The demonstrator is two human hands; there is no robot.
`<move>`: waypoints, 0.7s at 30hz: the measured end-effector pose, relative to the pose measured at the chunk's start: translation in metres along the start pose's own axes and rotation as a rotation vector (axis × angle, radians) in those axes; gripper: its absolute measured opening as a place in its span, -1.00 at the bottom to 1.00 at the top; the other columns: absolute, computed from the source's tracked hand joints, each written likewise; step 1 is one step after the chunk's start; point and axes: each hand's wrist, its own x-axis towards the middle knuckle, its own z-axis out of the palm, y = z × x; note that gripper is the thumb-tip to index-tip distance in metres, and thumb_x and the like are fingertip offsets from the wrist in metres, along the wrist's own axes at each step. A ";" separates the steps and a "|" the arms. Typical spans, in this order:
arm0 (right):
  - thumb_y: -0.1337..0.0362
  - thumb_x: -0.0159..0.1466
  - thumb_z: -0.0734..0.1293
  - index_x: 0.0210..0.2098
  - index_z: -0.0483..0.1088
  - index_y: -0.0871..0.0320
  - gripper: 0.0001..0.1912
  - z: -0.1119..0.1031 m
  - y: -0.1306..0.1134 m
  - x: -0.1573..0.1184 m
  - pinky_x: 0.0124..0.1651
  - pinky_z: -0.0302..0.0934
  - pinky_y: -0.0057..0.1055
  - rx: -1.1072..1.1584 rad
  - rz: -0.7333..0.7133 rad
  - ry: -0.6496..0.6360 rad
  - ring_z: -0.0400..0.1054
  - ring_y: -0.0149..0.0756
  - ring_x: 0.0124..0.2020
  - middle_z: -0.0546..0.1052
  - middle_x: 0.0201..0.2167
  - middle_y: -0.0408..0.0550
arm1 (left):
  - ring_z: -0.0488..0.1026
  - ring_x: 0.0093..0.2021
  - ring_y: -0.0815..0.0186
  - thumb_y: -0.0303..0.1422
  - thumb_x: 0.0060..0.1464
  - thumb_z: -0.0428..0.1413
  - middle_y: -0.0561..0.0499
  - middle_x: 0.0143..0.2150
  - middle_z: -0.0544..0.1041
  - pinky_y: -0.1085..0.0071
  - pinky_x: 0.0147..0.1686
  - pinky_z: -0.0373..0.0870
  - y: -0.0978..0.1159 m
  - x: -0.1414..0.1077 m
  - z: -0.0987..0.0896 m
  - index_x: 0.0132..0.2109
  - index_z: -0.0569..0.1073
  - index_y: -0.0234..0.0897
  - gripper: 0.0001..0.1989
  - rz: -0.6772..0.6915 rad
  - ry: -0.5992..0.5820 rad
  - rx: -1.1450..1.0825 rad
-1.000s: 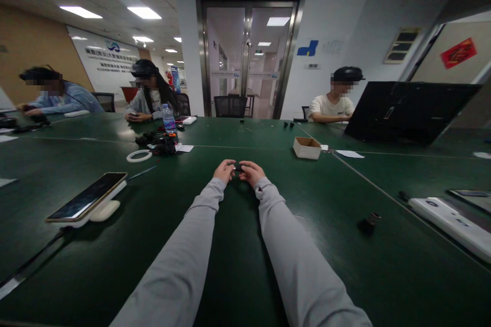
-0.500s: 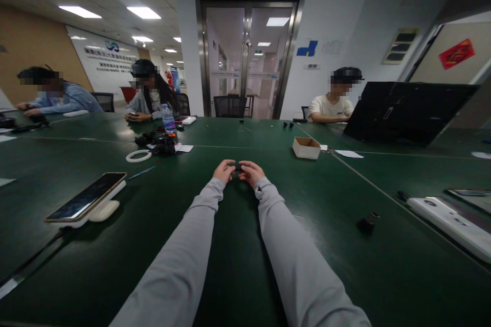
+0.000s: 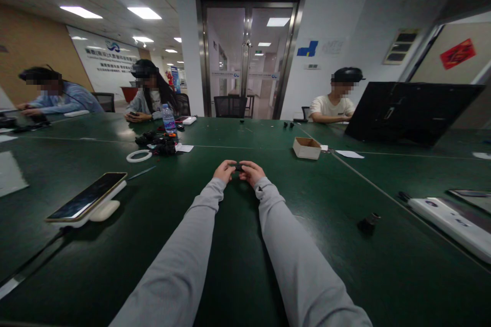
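Note:
A small black piece [image 3: 238, 167] sits between my two hands, over the green table [image 3: 307, 265]. Fingers of my left hand [image 3: 224, 170] pinch its left end, and my right hand [image 3: 252, 171] grips its right end. The fingers partly hide the piece, so its exact shape is unclear. Beyond my hands to the right stands an open white box [image 3: 307, 149]. A white ring [image 3: 138, 156] lies to the left, beside a black tangled bundle [image 3: 157, 143].
A phone [image 3: 88, 198] rests on a white stand at the left. On the right are a black cylindrical part [image 3: 369, 222], a white device [image 3: 448, 222] and a large black screen [image 3: 410, 112]. A bottle [image 3: 168, 118] stands farther back. Three people sit across the table.
A pale sheet at the left edge now shows much more of itself in view. My hands and the black piece look almost unmoved.

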 end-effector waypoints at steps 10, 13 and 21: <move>0.46 0.01 0.28 -0.36 0.39 0.18 -0.82 0.000 0.001 0.000 -0.63 0.27 -0.56 0.011 0.000 -0.007 0.34 -0.44 -0.67 0.45 -0.68 -0.14 | 0.11 -0.75 0.53 -0.35 -0.07 -0.03 0.18 -0.71 0.22 0.59 -0.72 0.03 0.001 -0.002 0.000 -0.25 0.40 -0.32 -0.78 0.005 0.000 -0.008; 0.46 0.01 0.29 -0.37 0.39 0.19 -0.82 0.000 0.000 0.000 -0.63 0.27 -0.56 0.007 0.005 -0.001 0.34 -0.44 -0.66 0.46 -0.68 -0.13 | 0.10 -0.75 0.53 -0.33 -0.06 -0.04 0.18 -0.72 0.21 0.58 -0.72 0.02 0.001 -0.002 0.000 -0.28 0.41 -0.33 -0.78 -0.002 0.006 -0.002; 0.46 0.00 0.30 -0.36 0.38 0.21 -0.82 0.001 -0.001 -0.001 -0.63 0.27 -0.56 0.003 0.003 0.008 0.34 -0.44 -0.68 0.46 -0.68 -0.12 | 0.08 -0.76 0.53 -0.27 -0.03 -0.06 0.18 -0.74 0.20 0.58 -0.73 0.00 -0.003 0.001 0.000 -0.29 0.41 -0.33 -0.75 0.010 0.003 0.043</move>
